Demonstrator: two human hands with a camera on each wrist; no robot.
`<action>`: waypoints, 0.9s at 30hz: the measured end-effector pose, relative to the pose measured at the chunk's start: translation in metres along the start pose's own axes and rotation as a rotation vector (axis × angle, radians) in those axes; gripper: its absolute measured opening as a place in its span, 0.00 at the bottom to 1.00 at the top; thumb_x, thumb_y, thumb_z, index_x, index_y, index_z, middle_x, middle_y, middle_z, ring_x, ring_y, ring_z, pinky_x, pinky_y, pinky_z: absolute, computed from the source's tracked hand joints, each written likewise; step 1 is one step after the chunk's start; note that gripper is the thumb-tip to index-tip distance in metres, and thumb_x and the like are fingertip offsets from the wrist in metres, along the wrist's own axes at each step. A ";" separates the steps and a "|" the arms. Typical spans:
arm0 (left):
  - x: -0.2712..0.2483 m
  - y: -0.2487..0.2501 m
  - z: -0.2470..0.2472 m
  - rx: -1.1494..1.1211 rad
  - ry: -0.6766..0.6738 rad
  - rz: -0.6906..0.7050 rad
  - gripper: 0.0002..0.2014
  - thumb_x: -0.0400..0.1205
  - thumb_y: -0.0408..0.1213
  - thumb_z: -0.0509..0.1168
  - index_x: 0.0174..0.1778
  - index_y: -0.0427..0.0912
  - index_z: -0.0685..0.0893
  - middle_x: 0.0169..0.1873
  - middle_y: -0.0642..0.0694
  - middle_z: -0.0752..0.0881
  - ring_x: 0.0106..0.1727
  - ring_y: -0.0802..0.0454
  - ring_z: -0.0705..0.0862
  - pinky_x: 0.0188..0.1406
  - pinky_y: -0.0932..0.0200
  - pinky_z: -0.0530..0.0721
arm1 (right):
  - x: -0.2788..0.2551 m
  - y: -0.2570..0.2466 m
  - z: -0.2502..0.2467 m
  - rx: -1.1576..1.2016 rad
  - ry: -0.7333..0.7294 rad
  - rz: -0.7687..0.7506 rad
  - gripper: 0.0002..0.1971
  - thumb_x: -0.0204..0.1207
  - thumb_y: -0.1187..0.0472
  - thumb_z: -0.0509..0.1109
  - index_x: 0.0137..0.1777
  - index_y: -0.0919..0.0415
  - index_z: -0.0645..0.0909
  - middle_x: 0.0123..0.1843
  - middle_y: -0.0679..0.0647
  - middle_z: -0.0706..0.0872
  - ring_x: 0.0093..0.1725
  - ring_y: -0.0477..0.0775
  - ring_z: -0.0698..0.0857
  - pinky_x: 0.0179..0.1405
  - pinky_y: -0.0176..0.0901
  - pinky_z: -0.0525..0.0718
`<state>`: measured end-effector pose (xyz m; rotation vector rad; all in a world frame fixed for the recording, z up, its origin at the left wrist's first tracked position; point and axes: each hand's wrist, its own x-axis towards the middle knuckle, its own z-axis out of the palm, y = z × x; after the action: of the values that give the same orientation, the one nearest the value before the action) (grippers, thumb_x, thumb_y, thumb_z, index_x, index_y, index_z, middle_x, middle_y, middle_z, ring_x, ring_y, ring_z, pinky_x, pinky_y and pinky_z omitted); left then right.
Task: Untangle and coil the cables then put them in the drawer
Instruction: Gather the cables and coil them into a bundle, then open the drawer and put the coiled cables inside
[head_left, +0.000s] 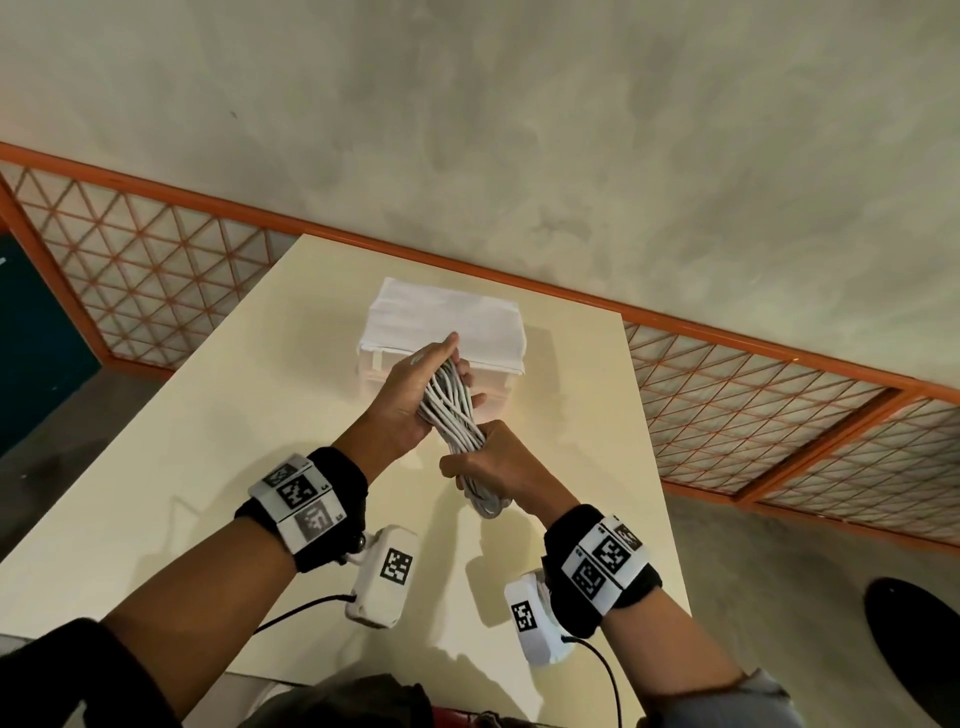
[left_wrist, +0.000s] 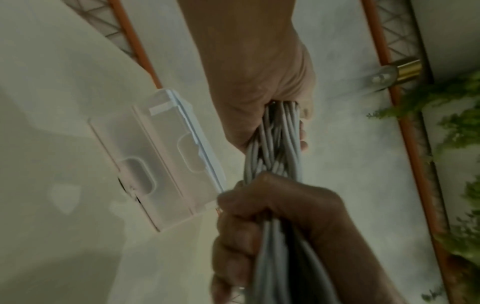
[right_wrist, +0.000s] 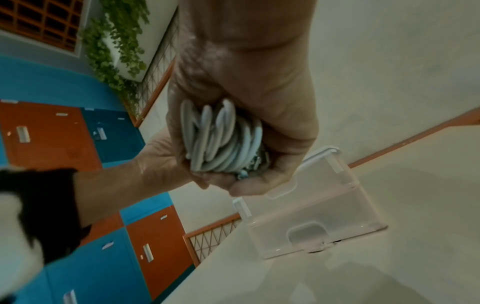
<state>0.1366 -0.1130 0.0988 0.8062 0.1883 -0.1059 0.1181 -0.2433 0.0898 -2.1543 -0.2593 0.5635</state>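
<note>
A coiled bundle of grey-white cable (head_left: 451, 410) is stretched into a long loop above the table. My left hand (head_left: 408, 400) grips its far end, fingers curled round the strands and thumb pointing up. My right hand (head_left: 488, 462) holds the near part in a fist, with the loop ends (head_left: 488, 501) hanging out below. In the left wrist view the cable (left_wrist: 275, 148) runs twisted between the two hands. In the right wrist view its looped ends (right_wrist: 221, 139) show in my right hand (right_wrist: 259, 92). Just behind the hands stands a translucent white drawer box (head_left: 441, 317), both drawers shut (left_wrist: 155, 160) (right_wrist: 311, 216).
The cream table (head_left: 208, 441) ends close on the right (head_left: 654, 441). An orange lattice railing (head_left: 753, 415) runs behind it. A black round object (head_left: 914, 639) lies on the floor at right. Blue and orange lockers (right_wrist: 52, 133) and hanging plants (right_wrist: 116, 41) stand further off.
</note>
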 end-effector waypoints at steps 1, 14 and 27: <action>-0.001 -0.001 0.002 -0.015 0.032 -0.015 0.15 0.82 0.43 0.63 0.29 0.43 0.74 0.21 0.51 0.78 0.24 0.55 0.81 0.29 0.59 0.84 | -0.002 0.000 0.002 -0.017 -0.012 -0.007 0.12 0.63 0.64 0.73 0.24 0.58 0.74 0.20 0.49 0.81 0.20 0.50 0.78 0.31 0.40 0.77; -0.006 -0.024 -0.011 0.063 0.250 -0.012 0.16 0.79 0.34 0.68 0.27 0.44 0.71 0.14 0.52 0.71 0.15 0.57 0.69 0.18 0.66 0.73 | -0.007 0.008 0.017 -0.550 -0.028 -0.032 0.16 0.69 0.53 0.72 0.32 0.58 0.67 0.34 0.54 0.76 0.36 0.59 0.74 0.33 0.44 0.67; 0.008 -0.041 -0.038 0.029 0.230 -0.109 0.12 0.79 0.34 0.69 0.30 0.42 0.76 0.22 0.48 0.74 0.21 0.54 0.75 0.24 0.60 0.79 | 0.010 0.036 0.041 -0.248 0.007 -0.136 0.12 0.79 0.55 0.66 0.39 0.62 0.72 0.35 0.67 0.86 0.37 0.70 0.86 0.36 0.55 0.82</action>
<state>0.1326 -0.1138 0.0432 0.8366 0.4487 -0.1186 0.1064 -0.2323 0.0371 -2.3545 -0.4895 0.4651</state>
